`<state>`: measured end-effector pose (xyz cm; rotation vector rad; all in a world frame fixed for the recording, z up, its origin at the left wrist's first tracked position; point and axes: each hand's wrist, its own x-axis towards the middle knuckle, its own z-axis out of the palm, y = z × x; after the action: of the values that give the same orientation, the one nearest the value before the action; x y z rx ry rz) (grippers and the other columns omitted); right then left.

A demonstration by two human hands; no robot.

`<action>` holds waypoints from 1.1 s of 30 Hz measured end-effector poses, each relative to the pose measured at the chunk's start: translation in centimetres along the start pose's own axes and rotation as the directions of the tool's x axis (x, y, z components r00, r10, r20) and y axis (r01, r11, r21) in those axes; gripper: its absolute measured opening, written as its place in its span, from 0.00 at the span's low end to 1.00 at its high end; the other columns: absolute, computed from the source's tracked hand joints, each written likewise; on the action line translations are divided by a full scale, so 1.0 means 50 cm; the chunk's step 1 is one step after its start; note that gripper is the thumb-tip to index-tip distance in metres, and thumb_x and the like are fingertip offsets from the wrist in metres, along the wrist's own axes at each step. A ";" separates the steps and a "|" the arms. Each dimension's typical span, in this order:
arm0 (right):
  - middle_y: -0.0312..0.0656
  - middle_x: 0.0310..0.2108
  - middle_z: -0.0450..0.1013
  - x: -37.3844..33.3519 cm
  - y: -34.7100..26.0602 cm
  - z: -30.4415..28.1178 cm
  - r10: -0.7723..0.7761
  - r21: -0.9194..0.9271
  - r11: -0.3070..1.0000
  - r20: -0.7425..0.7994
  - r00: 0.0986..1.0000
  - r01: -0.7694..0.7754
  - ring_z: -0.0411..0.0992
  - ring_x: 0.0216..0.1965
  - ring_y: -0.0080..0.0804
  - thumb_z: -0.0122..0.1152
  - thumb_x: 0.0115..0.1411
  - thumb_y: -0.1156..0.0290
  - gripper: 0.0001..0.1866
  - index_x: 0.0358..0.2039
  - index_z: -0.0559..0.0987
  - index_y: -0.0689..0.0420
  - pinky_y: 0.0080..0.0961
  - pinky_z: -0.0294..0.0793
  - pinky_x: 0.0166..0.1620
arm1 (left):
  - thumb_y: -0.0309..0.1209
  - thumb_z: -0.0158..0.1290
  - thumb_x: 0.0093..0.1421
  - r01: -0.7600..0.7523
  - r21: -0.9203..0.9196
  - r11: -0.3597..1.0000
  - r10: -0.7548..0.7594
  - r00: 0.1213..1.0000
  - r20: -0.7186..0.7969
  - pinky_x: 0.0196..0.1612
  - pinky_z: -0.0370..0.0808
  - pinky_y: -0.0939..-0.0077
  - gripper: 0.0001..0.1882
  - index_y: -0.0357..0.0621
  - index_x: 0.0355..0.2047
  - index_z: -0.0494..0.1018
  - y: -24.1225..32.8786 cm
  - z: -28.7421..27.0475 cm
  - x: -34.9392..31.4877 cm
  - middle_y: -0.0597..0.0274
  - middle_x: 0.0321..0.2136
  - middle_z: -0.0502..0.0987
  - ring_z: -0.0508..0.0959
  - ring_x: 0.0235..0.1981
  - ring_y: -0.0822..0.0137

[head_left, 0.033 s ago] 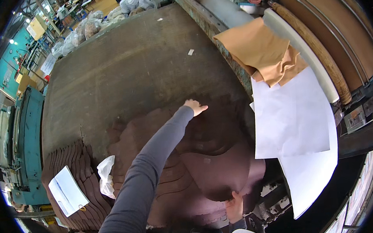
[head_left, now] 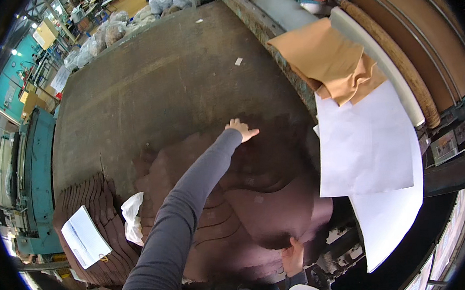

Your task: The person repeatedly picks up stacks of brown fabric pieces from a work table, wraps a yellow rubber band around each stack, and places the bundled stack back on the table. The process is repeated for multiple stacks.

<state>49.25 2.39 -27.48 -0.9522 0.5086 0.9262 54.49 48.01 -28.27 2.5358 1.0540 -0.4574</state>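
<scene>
My left arm reaches across a stack of dark brown leather-like sheets (head_left: pixel 205 217). My left hand (head_left: pixel 242 130) lies at the stack's far side, its fingers stretched out and its thumb pointing right. Close to my body, my right hand (head_left: pixel 292 256) pinches the near edge of a curved brown leather-like piece (head_left: pixel 269 210), thumb on top. The fingers under that edge are mostly hidden. This piece lies on top of the others, with a small pale mark on it. Deep shadow blurs the sheets' outlines around my left hand.
Overlapping brown pieces (head_left: pixel 88 195) lie at left under a white paper pad (head_left: pixel 85 237), beside a crumpled white plastic bag (head_left: pixel 133 219). White sheets (head_left: pixel 364 146) and folded tan leather (head_left: pixel 329 57) lie at right, by large rolls (head_left: pixel 388 53). A metal rail (head_left: pixel 262 27) edges the worn table (head_left: pixel 148 91).
The fingers of my left hand have spread slightly and shifted a little. My right hand keeps its hold on the brown piece. The whole view has moved very slightly.
</scene>
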 end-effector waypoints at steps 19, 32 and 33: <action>0.34 0.51 0.70 0.031 0.000 0.021 0.118 0.030 0.991 0.299 0.947 -0.133 0.69 0.51 0.32 0.60 0.55 0.72 0.23 0.52 0.69 0.53 0.31 0.72 0.52 | 0.60 0.54 0.51 -0.040 -0.529 0.847 0.079 0.995 0.052 0.50 0.69 0.65 0.39 0.39 0.51 0.71 -0.075 -0.120 -0.121 0.43 0.43 0.77 0.76 0.45 0.51; 0.40 0.62 0.56 0.031 0.039 0.043 -0.085 0.066 0.996 0.427 0.900 0.063 0.56 0.61 0.37 0.47 0.64 0.53 0.32 0.65 0.54 0.49 0.36 0.57 0.61 | 0.50 0.55 0.55 -0.578 -0.282 0.766 0.470 0.802 -0.367 0.22 0.72 0.63 0.21 0.44 0.36 0.72 0.155 -0.032 -0.666 0.51 0.18 0.74 0.77 0.19 0.53; 0.40 0.62 0.56 0.016 0.036 0.061 -0.130 0.079 0.991 0.426 0.895 0.106 0.56 0.62 0.38 0.47 0.64 0.53 0.32 0.65 0.53 0.49 0.36 0.57 0.61 | 0.48 0.55 0.55 -0.585 -0.240 0.775 0.460 0.781 -0.422 0.21 0.71 0.65 0.19 0.45 0.36 0.73 0.158 -0.031 -0.700 0.52 0.17 0.74 0.76 0.18 0.55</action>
<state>48.08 5.81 -27.34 -0.6907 0.0956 0.9725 36.99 22.13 -10.57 2.4587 0.4025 0.3245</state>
